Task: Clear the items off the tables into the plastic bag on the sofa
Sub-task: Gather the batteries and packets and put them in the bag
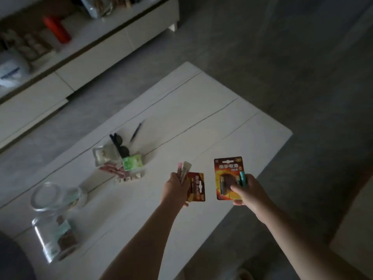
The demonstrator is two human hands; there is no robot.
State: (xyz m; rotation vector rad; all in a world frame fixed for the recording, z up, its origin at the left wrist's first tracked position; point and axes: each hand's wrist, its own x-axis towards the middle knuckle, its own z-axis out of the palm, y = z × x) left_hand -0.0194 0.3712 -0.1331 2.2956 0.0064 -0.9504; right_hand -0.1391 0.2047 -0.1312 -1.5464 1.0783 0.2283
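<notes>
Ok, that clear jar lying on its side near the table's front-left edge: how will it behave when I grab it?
The clear jar lies on its side on the white table, so a nudge would probably roll it, perhaps off the near edge. It looks like glass: likely slick, heavy for its size, and breakable. Its lid seems to lie apart beside it, so the brown contents might spill if tipped.

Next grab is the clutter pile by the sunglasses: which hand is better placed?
Left, probably. The left hand is nearer the clutter pile, but already holds a battery card and packets. The right hand is farther, gripping another battery card.
</notes>
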